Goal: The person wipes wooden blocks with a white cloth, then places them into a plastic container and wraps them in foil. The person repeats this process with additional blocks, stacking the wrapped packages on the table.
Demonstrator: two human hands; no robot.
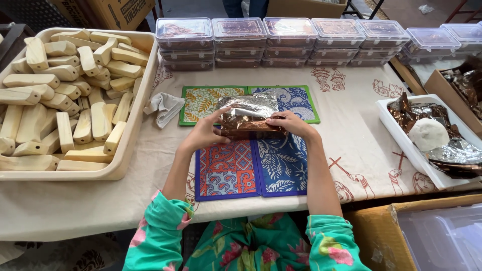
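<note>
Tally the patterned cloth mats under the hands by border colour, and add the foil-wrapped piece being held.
Green-bordered mats: 2
Blue-bordered mats: 2
Foil-wrapped piece, gripped between the left hand and right hand: 1
Total: 5

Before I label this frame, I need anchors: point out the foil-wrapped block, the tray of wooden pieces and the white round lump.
foil-wrapped block (249, 120), head view, on its brown foil front.
tray of wooden pieces (134, 114), head view, on its right wall.
white round lump (428, 134), head view, on its top middle.
</note>
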